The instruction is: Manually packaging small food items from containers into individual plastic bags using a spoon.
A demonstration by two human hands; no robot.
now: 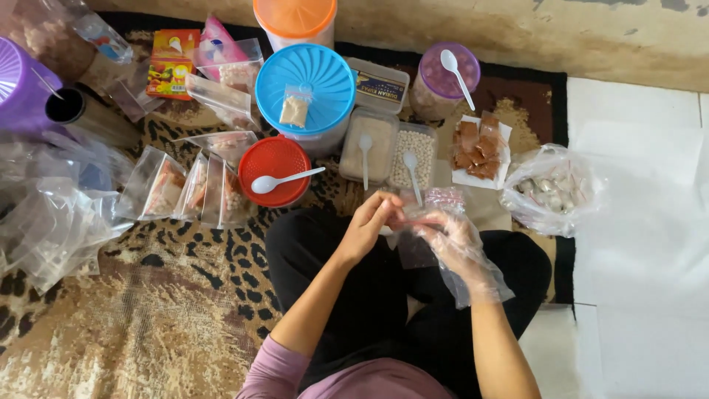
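Clear plastic: small zip pouch (422,222) held over my lap between both hands, just below the two open tubs.
Left hand (367,225): bare, fingertips pinched together on the pouch's left top edge.
Right hand (456,244): inside a loose transparent glove, fingers closed on the pouch's right side.
Step, my reading: pouch mouth being worked at the zip strip; I cannot tell whether it is open or sealed, nor what is inside.
Next move calls for: both pinches kept level along the strip, and the slack glove film kept out of the seam.
Open tubs: rectangular tub of beige powder (368,148) and tub of pale round pellets (413,157), each with a white spoon standing in it, just ahead of the hands.
Red lid (274,168): white spoon (284,179) lying across it, left of the tubs.
Blue lid (305,87): one filled sachet resting on top.
Purple-lidded jar (444,80): spoon on its lid, behind the tubs.
Brown packets (478,148): stacked on white paper to the right; tied clear bag (550,188) beyond.
Filled pouches (193,188): row lying on the leopard-print rug (162,295) at left.
In the way: spoon handle in the pellet tub leans toward the pouch, very near the hands.
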